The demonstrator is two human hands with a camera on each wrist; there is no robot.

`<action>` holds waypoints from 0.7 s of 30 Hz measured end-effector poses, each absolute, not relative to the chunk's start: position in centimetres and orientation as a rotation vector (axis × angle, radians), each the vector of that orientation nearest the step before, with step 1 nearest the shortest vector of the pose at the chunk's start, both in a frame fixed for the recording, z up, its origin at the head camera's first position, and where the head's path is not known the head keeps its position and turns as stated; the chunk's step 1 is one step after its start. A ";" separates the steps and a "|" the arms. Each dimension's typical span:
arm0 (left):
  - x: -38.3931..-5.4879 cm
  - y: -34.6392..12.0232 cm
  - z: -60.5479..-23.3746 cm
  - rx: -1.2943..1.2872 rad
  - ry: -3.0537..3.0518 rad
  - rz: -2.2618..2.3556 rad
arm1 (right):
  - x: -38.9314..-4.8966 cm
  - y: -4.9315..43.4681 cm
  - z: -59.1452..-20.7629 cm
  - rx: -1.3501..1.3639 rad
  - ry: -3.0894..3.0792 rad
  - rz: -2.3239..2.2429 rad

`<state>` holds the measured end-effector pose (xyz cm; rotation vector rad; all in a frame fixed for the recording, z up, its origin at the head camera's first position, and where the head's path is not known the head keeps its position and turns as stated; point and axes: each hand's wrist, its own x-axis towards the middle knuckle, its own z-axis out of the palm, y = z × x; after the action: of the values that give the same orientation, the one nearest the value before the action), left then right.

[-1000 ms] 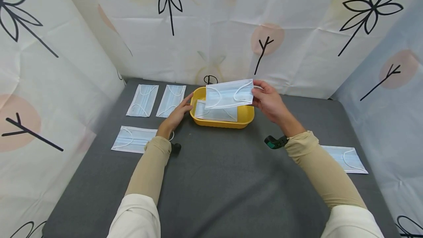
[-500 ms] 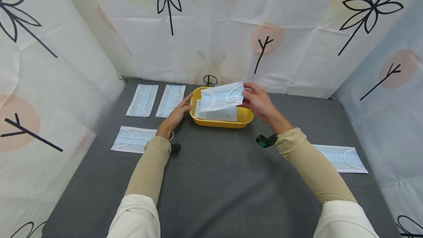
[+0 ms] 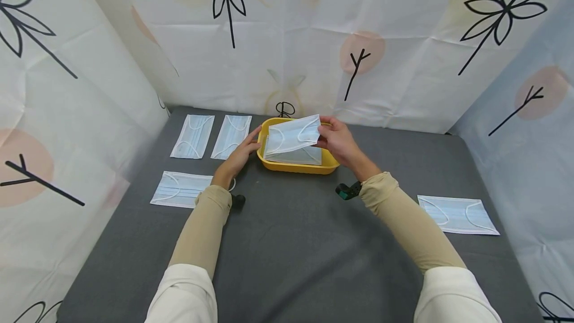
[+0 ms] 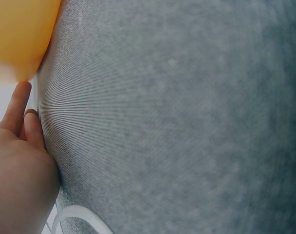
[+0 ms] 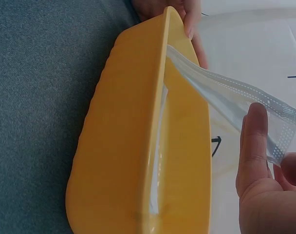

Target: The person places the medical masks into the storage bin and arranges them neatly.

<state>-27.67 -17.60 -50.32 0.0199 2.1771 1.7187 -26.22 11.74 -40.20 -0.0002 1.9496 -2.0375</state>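
Note:
My right hand (image 3: pixel 342 141) pinches the right end of a light blue face mask (image 3: pixel 293 133), tilted over the yellow basket (image 3: pixel 329 163). In the right wrist view the mask's far end dips inside the rim, while its near end stays up between thumb and fingers. Another face mask (image 3: pixel 300 156) lies in the basket, partly hidden under the held one. My left hand (image 3: pixel 237 161) rests against the basket's left end with fingers extended; in the left wrist view the fingertips (image 4: pixel 24 87) meet the yellow wall.
Two face masks lie upright at the back left, a left one (image 3: pixel 193 136) and a right one (image 3: pixel 232 136). Another mask (image 3: pixel 181 188) lies crosswise under my left forearm. One more mask (image 3: pixel 459 215) is at the right on the grey table (image 3: pixel 287 253). Patterned curtains (image 3: pixel 305 54) enclose the table.
My right hand has moved left and slightly down, bringing the held face mask further over and into the basket. The left hand stays at the basket's left end.

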 end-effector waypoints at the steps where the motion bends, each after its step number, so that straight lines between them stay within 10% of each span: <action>1: -27.7 -17.6 -50.3 0.019 2.177 1.721 | -26.3 11.6 -40.3 -0.002 1.946 -2.040; 21: -27.0 -17.6 -48.3 0.045 2.097 1.743 | -27.0 10.3 -43.0 0.013 1.901 -2.073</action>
<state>-26.96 -17.64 -48.25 0.0449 2.0974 1.7431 -27.05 10.32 -42.98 0.0134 1.9008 -2.0732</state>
